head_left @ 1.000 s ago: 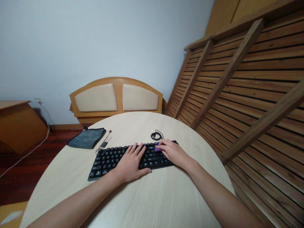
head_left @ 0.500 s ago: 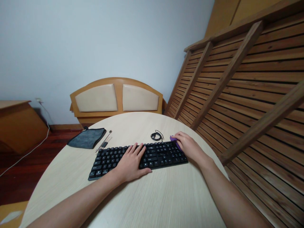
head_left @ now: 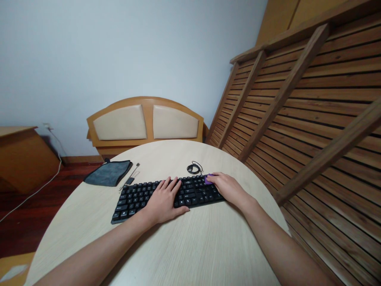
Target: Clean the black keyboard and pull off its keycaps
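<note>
A black computer keyboard lies at a slight slant on the round table, part of it covered by both hands. Flat across its middle rests my left hand, fingers spread over the keys and thumb along the near edge. My right hand is over the keyboard's right end, closed on a small purple cloth that touches the upper keys. Most of the cloth is hidden under the fingers. Just behind the keyboard sits its coiled black cable.
On the pale tabletop, a dark grey pouch-like cloth item lies at the far left, beside a thin cord with a small black piece. A headboard stands beyond the table. Wooden slats lean on the right.
My right hand has slid left along the keyboard's upper right part with the purple cloth. My left hand stays in nearly the same place, and the coiled cable has shifted slightly left.
</note>
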Motion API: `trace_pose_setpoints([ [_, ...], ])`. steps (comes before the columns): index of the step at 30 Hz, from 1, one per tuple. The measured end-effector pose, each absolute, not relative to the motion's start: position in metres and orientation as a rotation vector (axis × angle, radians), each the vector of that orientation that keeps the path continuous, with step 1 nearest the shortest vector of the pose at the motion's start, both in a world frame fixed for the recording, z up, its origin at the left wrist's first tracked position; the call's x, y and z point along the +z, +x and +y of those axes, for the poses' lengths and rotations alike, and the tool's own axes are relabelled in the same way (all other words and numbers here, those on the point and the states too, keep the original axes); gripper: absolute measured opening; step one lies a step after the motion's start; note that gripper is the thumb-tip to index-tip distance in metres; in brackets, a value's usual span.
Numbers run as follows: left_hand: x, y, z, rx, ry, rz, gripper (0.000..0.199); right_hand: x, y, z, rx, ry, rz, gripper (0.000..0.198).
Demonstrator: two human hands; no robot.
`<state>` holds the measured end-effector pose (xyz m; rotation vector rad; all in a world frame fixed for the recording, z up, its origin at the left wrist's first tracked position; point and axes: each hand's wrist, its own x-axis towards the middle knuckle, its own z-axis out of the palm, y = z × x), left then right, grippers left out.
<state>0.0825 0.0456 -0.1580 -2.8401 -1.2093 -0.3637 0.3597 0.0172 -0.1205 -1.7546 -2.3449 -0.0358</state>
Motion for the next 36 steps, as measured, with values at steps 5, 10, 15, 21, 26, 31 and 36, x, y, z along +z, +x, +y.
trace_pose_setpoints([
  [5,-0.159,0.083,0.047,-0.363,-2.837,-1.215,0.101,-0.112,0.351,0.010,-0.078,-1.835,-2.397,0.030],
  [10,-0.158,0.084,0.047,-0.359,-2.832,-1.212,0.101,-0.104,0.348,0.002,-0.086,-1.898,-2.474,0.031],
  [15,-0.157,0.085,0.048,-0.347,-2.814,-1.228,0.101,-0.099,0.347,-0.005,-0.060,-1.924,-2.479,0.033],
  [21,-0.159,0.086,0.050,-0.362,-2.817,-1.238,0.102,-0.091,0.346,-0.013,0.010,-1.940,-2.477,0.030],
  [26,-0.159,0.086,0.052,-0.364,-2.819,-1.232,0.101,-0.085,0.357,-0.018,0.248,-1.893,-2.468,0.030],
  [31,-0.159,0.086,0.051,-0.374,-2.815,-1.221,0.098,-0.089,0.373,-0.008,0.156,-1.877,-2.347,0.039],
  [36,-0.160,0.085,0.051,-0.397,-2.821,-1.208,0.096,-0.105,0.376,0.014,-0.167,-1.817,-2.136,0.041],
])
